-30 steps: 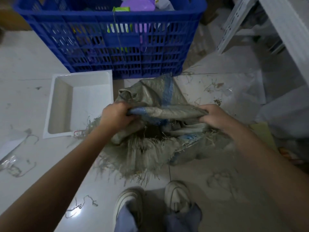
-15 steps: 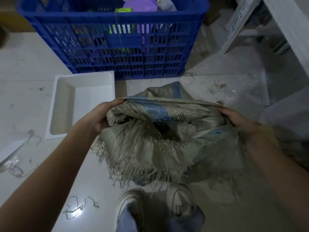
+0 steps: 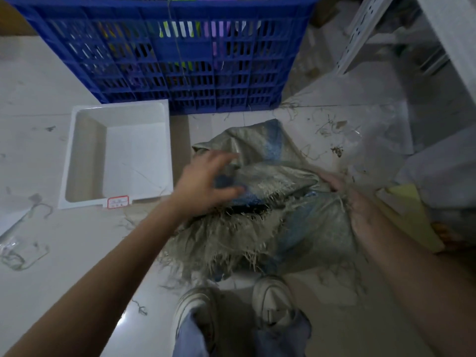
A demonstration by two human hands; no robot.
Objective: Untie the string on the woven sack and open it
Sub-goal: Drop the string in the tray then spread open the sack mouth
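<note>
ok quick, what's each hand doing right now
Left hand: open, fingers spread over the woven sack, gripping nothing.
Right hand: closed on the sack's edge.

Sack (image 3: 270,228) on floor (image 3: 64,253), just ahead of shoes (image 3: 270,297). Tray (image 3: 116,153) left of sack. Crate (image 3: 164,52) behind both, touching tray's far edge.

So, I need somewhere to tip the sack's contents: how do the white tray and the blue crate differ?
The white tray is solid-walled, shallow and looks empty; the blue crate has slotted lattice walls, stands much taller and already holds colourful items. The white tray lies left of the woven sack, with a red-bordered label on its near rim; the blue crate stands behind both. Both are open-topped, rectangular and on the floor.
</note>
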